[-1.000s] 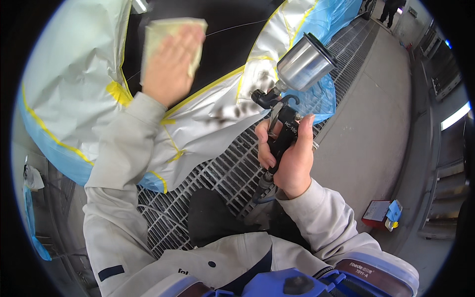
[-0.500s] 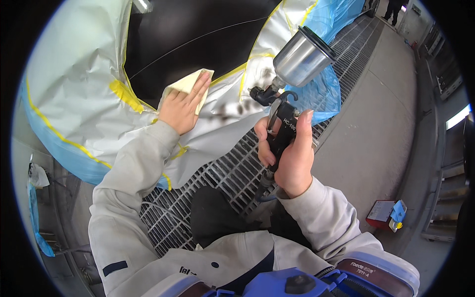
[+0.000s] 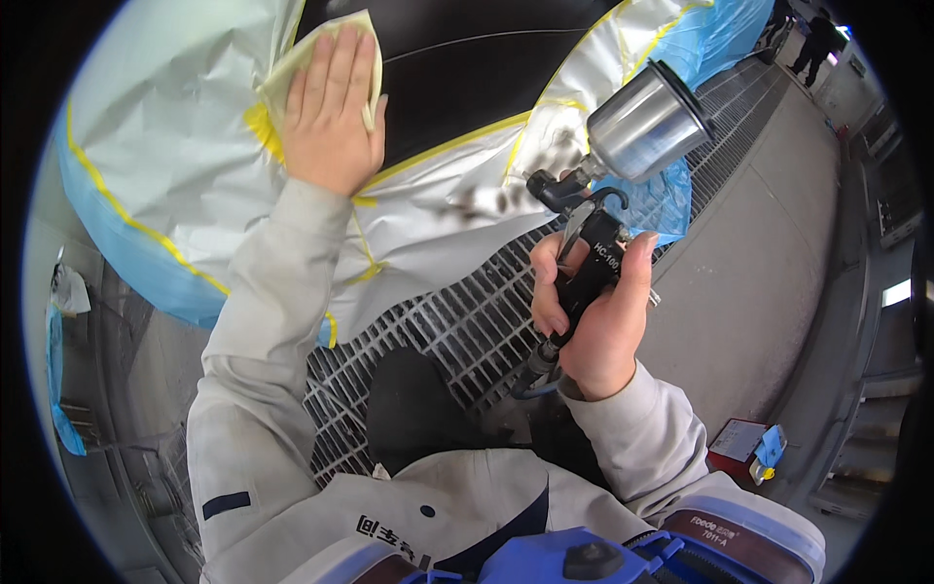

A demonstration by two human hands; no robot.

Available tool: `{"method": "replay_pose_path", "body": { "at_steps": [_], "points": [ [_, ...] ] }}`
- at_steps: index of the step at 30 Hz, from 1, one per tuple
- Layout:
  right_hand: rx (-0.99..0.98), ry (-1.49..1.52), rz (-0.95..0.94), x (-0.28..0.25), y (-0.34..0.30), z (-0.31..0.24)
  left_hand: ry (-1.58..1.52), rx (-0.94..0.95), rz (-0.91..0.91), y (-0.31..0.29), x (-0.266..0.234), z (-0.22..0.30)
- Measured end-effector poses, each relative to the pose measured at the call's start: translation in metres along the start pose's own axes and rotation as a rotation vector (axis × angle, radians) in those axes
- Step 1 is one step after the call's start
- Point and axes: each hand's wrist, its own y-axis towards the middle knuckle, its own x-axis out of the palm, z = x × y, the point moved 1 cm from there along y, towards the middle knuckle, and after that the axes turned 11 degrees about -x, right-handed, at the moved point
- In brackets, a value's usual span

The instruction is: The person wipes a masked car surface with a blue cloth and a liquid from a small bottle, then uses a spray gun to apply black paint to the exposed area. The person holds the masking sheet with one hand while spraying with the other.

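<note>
My left hand (image 3: 336,127) lies with straight fingers on a pale yellow wiping cloth (image 3: 278,90), pressing it against the left edge of a glossy black panel (image 3: 448,88). White masking sheet (image 3: 175,127) and yellow tape surround the panel. In my right hand (image 3: 613,326) is a spray gun (image 3: 595,253), my fingers wrapped round its black handle. A metal paint cup (image 3: 644,125) with a black lid is fixed to the gun. It tilts up to the right, in front of the masking. A hose runs down from the handle.
Dark spray spots mark the masking (image 3: 477,202) near the gun. Blue plastic film (image 3: 652,204) hangs over the floor grating (image 3: 428,341). At right, a red box (image 3: 736,440) stands on the grey floor. A person in dark clothes (image 3: 820,49) stands far off, top right.
My left hand has slid the cloth up and slightly left, from the panel's lower corner along its left edge. The spray gun appears slightly lower and further right, as the view has shifted too.
</note>
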Motion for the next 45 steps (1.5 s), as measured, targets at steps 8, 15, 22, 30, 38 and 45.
{"method": "replay_pose_path", "body": {
  "at_steps": [8, 15, 22, 30, 38, 45],
  "points": [
    [0.029, 0.061, 0.03, 0.005, -0.003, 0.004, -0.034, 0.034, -0.234, -0.011, -0.005, 0.017],
    [0.063, 0.037, 0.013, 0.006, -0.004, 0.005, -0.128, 0.006, -0.244, -0.02, 0.018, 0.025],
    [0.065, -0.002, 0.053, 0.009, -0.006, 0.005, -0.077, -0.172, 0.147, 0.054, 0.004, 0.018],
    [0.062, 0.046, 0.027, 0.005, -0.006, 0.002, -0.005, -0.175, -0.031, 0.027, -0.013, 0.042],
    [0.067, -0.015, 0.063, 0.006, -0.006, 0.002, -0.044, -0.148, 0.233, 0.069, 0.001, 0.011],
    [0.119, -0.036, 0.086, 0.001, -0.009, 0.003, -0.323, -0.06, -0.181, -0.052, 0.01, 0.036]
  ]
}}
